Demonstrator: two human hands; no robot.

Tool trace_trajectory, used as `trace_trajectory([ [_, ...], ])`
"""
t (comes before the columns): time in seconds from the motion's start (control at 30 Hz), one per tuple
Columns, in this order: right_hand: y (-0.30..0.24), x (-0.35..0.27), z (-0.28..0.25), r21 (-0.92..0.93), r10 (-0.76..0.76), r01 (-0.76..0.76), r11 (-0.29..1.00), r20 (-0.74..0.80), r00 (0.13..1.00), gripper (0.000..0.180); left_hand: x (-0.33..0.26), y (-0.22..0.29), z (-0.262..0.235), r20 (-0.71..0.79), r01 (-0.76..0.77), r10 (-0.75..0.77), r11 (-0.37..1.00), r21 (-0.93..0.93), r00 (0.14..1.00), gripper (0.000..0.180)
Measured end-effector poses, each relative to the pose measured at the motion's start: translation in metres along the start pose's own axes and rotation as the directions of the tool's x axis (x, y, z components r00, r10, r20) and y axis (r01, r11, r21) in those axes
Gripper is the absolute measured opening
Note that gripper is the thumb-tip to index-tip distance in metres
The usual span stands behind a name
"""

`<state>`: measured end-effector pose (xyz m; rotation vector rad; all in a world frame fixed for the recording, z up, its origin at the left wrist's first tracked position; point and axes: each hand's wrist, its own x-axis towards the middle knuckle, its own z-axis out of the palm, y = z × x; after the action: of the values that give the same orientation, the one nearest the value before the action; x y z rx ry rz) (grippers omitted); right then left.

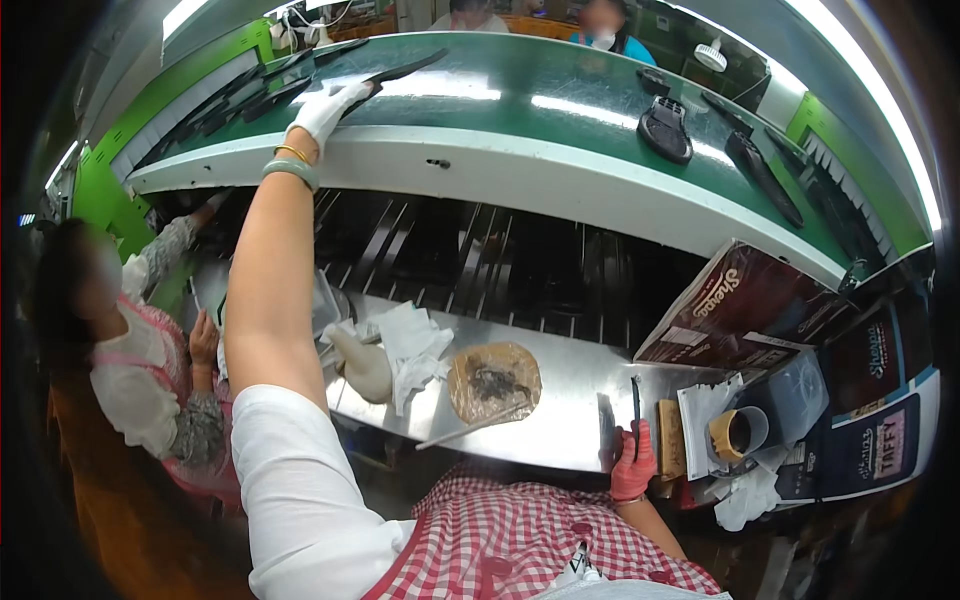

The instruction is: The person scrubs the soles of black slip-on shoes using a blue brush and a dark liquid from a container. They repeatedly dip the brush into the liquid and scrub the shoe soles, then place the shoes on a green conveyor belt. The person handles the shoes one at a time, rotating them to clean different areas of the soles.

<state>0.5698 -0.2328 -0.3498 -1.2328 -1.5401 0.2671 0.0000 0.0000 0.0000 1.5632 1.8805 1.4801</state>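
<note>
My left hand [332, 110], in a white glove, reaches far out over the green conveyor belt [480, 85]. Its fingers are closed on the near end of a black shoe sole [408, 68], seen nearly edge-on. Low on the right, beside the metal shelf, my right hand [633, 468] wears a red glove. It grips a slim dark stick-like tool [636, 398] that points upward; its exact kind is unclear. On the metal shelf [560, 430] between my arms sits a round, film-covered dish [465, 385] with dark smears, and a pale stick [470, 426] lies against it.
More dark soles lie on the belt at left [240, 95] and right [664, 130]. White tissues [412, 345] and a cream bottle [362, 366] stand near my left arm. At right are printed boxes [740, 310], a tan block [671, 438] and a cup [740, 432]. A co-worker [140, 370] is at left.
</note>
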Motion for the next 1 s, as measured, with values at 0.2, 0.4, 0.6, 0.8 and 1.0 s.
trace_trajectory([
  [0.2, 0.003, -0.004, -0.001, 0.097, 0.028, -0.027, 0.995, -0.007, 1.0, 0.035, -0.161, 0.051, 0.057, 0.036, -0.224, 0.289, 0.809, -0.544, 0.957, 0.045],
  [0.4, -0.005, -0.007, -0.017, 0.413, 0.311, -0.28, 0.866, -0.009, 0.95, 0.035, -0.36, 0.057, 0.148, 0.3, -0.015, 0.185, 0.872, -0.489, 0.936, 0.068],
  [0.6, -0.01, 0.005, -0.046, 0.229, 0.058, -0.035, 0.973, -0.096, 0.994, 0.036, -0.446, 0.019, 0.245, 0.39, -0.096, 0.114, 0.993, -0.066, 0.914, 0.073],
  [0.8, 0.003, 0.015, -0.046, 0.304, 0.114, -0.091, 0.948, -0.059, 0.992, 0.034, -0.457, 0.004, 0.289, 0.419, -0.406, 0.345, 0.912, 0.063, 0.84, 0.06],
  [1.0, -0.006, 0.025, -0.021, 0.301, 0.094, -0.107, 0.948, 0.055, 0.994, 0.037, -0.461, 0.004, 0.293, 0.401, -0.505, 0.426, 0.856, 0.112, 0.811, 0.054],
])
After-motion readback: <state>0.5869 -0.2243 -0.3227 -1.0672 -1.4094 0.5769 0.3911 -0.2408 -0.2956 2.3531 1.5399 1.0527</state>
